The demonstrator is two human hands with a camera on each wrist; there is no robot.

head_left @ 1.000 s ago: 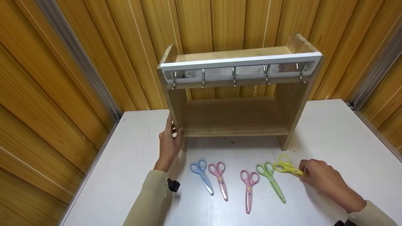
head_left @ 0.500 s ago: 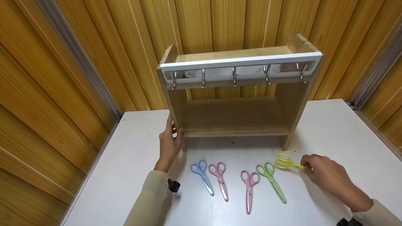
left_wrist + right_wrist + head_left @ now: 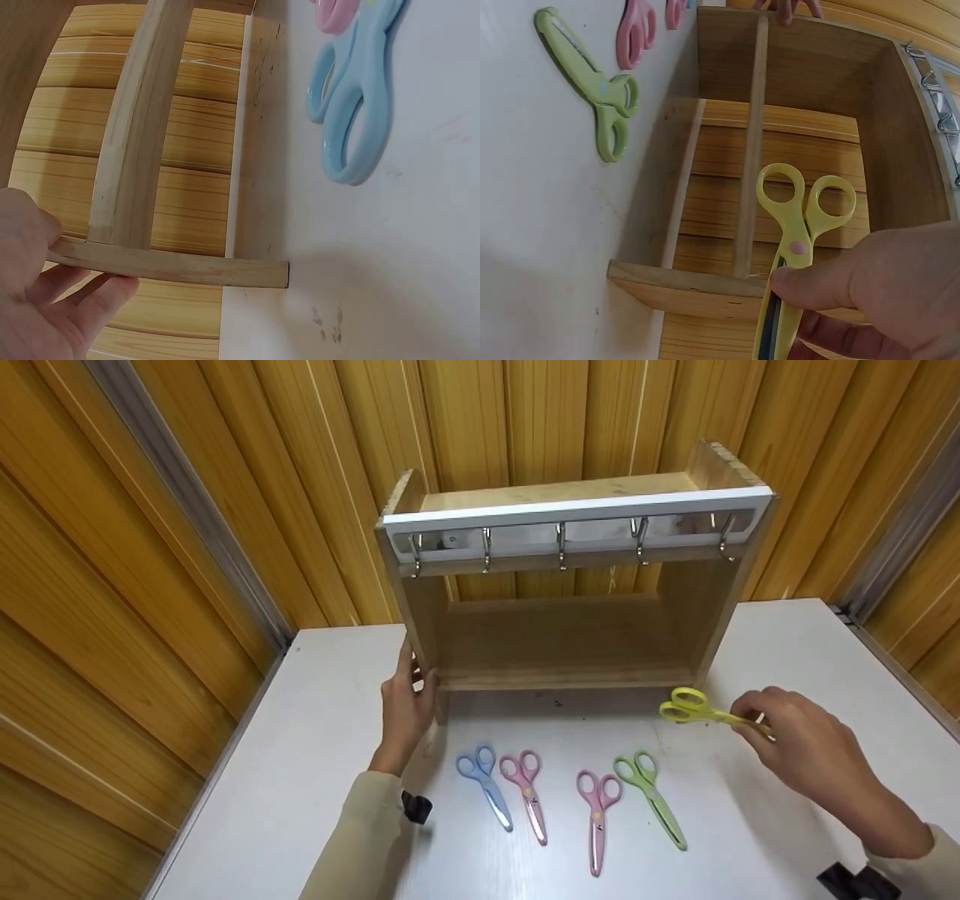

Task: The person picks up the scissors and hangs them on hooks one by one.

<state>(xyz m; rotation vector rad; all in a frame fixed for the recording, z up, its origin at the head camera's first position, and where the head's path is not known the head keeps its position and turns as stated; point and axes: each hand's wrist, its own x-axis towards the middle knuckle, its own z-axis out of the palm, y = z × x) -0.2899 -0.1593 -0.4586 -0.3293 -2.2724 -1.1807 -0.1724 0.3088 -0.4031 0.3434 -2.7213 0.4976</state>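
My right hand [image 3: 814,742] holds yellow scissors [image 3: 709,714] by the blade end, raised above the table by the right foot of a small wooden shelf [image 3: 562,681]. In the right wrist view the thumb presses on the yellow scissors [image 3: 798,232] just below the pivot, fingers behind; both handle loops point away from the hand. My left hand [image 3: 405,709] grips the shelf's left side panel low down, thumb on one face and fingers on the other, as the left wrist view shows. A white rail [image 3: 517,519] with several metal hooks [image 3: 561,547] runs across the shelf's upper front.
In front of the shelf lie blue scissors [image 3: 491,795], pink scissors [image 3: 531,799], a second pink pair of scissors [image 3: 596,829] and green scissors [image 3: 661,814], handles toward the shelf. Wood-patterned panels [image 3: 472,427] stand behind the white table [image 3: 300,720].
My right hand has lifted the yellow scissors off the table and moved them up and away, toward the shelf's right foot. My left hand keeps its hold on the shelf.
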